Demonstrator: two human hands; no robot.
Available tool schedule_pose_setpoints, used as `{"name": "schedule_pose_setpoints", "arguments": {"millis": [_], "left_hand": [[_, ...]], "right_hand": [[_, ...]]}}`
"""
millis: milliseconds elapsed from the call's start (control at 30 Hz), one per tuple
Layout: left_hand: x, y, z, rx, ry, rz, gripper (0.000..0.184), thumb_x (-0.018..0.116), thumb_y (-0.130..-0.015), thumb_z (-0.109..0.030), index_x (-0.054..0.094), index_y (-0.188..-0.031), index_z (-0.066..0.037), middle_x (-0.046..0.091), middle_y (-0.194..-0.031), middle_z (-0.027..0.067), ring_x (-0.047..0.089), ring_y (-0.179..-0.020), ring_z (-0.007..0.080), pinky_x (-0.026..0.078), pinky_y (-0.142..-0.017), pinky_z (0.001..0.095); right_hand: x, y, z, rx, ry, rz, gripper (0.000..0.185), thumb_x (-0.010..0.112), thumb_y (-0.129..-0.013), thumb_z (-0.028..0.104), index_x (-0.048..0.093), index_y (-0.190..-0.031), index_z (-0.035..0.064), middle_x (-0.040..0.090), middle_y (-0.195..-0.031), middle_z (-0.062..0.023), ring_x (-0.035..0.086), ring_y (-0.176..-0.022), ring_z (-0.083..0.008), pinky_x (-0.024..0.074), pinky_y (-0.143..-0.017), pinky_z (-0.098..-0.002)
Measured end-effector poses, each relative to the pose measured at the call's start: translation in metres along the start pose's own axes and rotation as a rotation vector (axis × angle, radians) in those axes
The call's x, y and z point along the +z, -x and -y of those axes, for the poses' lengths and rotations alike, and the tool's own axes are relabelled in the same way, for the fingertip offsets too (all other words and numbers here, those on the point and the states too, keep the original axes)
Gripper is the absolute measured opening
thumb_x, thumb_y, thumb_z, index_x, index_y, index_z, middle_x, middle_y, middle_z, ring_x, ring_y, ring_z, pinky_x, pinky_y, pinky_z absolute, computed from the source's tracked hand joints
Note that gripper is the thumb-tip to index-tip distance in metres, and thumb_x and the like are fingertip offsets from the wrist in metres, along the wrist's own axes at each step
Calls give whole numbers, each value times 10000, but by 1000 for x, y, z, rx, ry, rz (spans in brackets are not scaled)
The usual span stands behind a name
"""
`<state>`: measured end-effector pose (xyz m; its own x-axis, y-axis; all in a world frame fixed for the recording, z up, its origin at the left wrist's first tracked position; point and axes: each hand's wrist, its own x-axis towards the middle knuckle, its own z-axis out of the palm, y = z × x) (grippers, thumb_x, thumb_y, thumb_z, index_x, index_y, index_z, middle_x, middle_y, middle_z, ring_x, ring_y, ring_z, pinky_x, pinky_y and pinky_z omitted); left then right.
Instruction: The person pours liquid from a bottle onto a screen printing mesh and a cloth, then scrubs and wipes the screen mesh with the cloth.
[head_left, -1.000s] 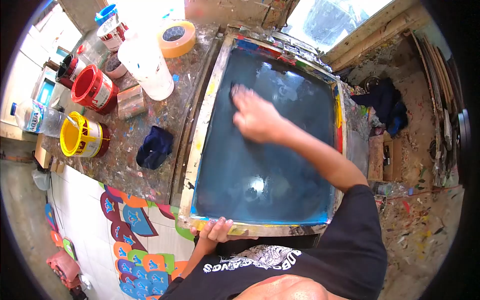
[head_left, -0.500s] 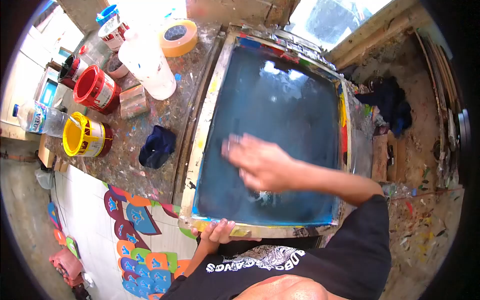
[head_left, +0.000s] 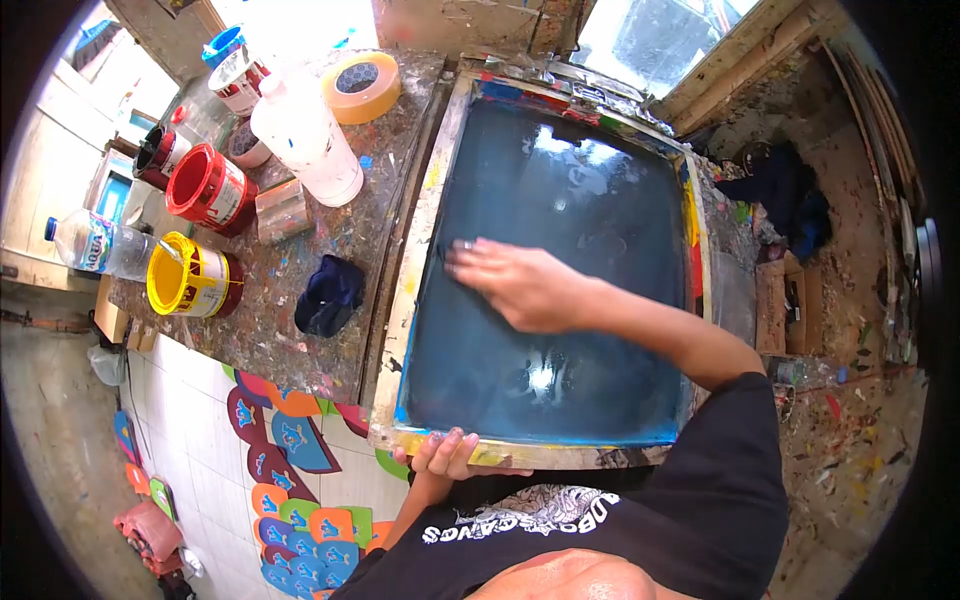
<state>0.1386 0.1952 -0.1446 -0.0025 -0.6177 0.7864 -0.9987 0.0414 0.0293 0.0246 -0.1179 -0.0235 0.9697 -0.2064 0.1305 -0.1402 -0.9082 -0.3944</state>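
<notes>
A wood-framed printing screen (head_left: 404, 318) lies tilted in front of me, its dark blue mesh (head_left: 600, 390) wet and shiny. My right hand (head_left: 522, 284) lies on the mesh near the left side, palm down with fingers stretched out; the fingertips are blurred. I see nothing held in it, though the underside is hidden. At the near left corner, my left hand (head_left: 444, 454) has its fingers curled over the frame's bottom edge. Its thumb and palm are hidden under the wood.
Left of the screen, a stained table (head_left: 270, 340) bears a dark blue cloth (head_left: 329, 296), a yellow paint tub (head_left: 190, 280), a red tub (head_left: 210, 190), a white bottle (head_left: 308, 145), a tape roll (head_left: 362, 88) and a water bottle (head_left: 105, 248). Colourful printed pieces (head_left: 305, 440) lie on the floor.
My right hand has moved up the mesh, away from my body, staying near the left side. The left hand keeps its hold on the frame. The view has shifted slightly.
</notes>
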Motion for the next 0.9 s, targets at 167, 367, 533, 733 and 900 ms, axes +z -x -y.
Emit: {"name": "schedule_pose_setpoints", "arguments": {"millis": [167, 367, 533, 733, 900], "left_hand": [[-1, -1, 5, -23, 14, -18, 859, 427, -821, -912, 562, -1247, -178, 538, -1301, 71, 450, -1334, 286, 138, -1232, 604], [3, -7, 8, -46, 24, -67, 908, 429, -795, -937, 563, -1243, -159, 548, -1299, 94, 454, -1334, 307, 143, -1230, 606], [7, -9, 9, -61, 45, -97, 949, 431, -773, -957, 564, -1239, -142, 556, -1297, 112, 458, -1334, 324, 148, -1229, 608], [16, -13, 10, -64, 54, -128, 997, 432, -747, -982, 565, -1235, -122, 567, -1295, 135, 462, -1334, 345, 154, -1227, 609], [23, -27, 8, -53, 74, -155, 1026, 441, -729, -996, 566, -1231, -110, 571, -1302, 150, 461, -1338, 358, 155, -1225, 611]], "right_hand": [[-10, -23, -70, 242, 93, 3, 543, 515, -841, -12, 594, -1379, 2, 551, -1485, -215, 484, -1430, -346, 357, -1228, -434], [-34, -68, -181, 455, 96, -197, 463, 510, -872, 43, 656, -1310, 17, 665, -1289, -235, 651, -1178, -403, 506, -1056, -443], [-14, -30, -77, 171, -146, -112, 378, 577, -847, -31, 647, -1215, 18, 688, -1227, -226, 658, -1138, -427, 526, -1051, -435], [31, 53, 79, -399, -369, 114, 447, 573, -872, 8, 632, -1314, 41, 615, -1428, -149, 521, -1406, -288, 396, -1217, -401], [3, 12, -17, -45, -36, -31, 477, 590, -861, 16, 607, -1335, 71, 593, -1446, -141, 524, -1393, -308, 426, -1190, -413]]}}
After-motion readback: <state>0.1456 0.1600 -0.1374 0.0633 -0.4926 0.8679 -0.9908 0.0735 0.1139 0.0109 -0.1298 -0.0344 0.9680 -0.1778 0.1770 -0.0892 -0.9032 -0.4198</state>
